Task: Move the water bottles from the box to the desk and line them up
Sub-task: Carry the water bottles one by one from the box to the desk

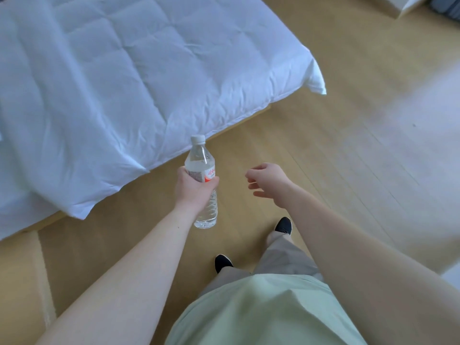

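Water bottle (202, 170) was gripped upright at its middle by left hand (193, 189), near the bed (112, 83); right hand (267, 181) hung relaxed, holding nothing, above the floor (348, 158).

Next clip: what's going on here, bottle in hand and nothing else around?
A person is standing on a wooden floor beside a bed with a white duvet. The left hand grips a clear water bottle around its label, upright, white cap on. The right hand is empty, fingers loosely curled. Neither the box nor the desk is in view, so the bottle appears to be mid-carry.
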Motion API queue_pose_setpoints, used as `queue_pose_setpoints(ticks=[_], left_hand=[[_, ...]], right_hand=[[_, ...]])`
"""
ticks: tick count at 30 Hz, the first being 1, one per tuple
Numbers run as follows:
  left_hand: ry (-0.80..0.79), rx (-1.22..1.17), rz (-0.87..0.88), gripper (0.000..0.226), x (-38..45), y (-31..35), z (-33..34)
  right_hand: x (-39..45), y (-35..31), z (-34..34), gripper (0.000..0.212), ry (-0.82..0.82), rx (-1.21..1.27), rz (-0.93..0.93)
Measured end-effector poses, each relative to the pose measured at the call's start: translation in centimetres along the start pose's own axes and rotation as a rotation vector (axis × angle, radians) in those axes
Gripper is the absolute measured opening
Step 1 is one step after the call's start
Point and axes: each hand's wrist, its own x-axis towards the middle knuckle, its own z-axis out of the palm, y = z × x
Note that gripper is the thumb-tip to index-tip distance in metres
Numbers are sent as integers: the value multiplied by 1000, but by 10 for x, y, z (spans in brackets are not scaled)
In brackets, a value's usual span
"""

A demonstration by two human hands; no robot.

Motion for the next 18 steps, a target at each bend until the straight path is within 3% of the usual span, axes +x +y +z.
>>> queue_pose_setpoints(ticks=[18], left_hand=[[-134,79,126,69,20,173,210]], right_hand=[[85,-41,-251,19,110,169,-10]])
